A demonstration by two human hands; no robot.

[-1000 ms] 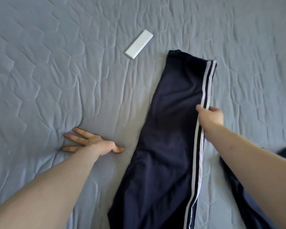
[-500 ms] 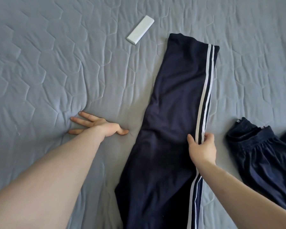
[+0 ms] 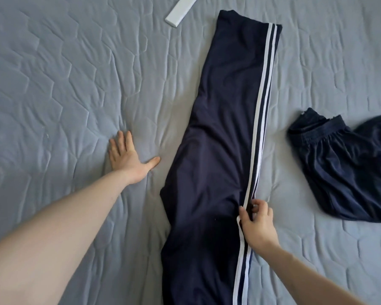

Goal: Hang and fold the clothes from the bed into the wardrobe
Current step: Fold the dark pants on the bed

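Navy striped trousers (image 3: 220, 150) pinched by right hand (image 3: 259, 225); left hand (image 3: 128, 159) flat on quilt (image 3: 53, 84), white box (image 3: 180, 9) beyond.

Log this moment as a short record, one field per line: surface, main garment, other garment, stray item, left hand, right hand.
surface: grey quilted bedspread
main garment: navy striped trousers, laid out flat and long
other garment: dark navy shorts, crumpled to the right, apart from the trousers
stray item: white flat bar, top edge, partly cut off
left hand: flat on the bedspread, fingers spread
right hand: pinching the trousers' striped edge
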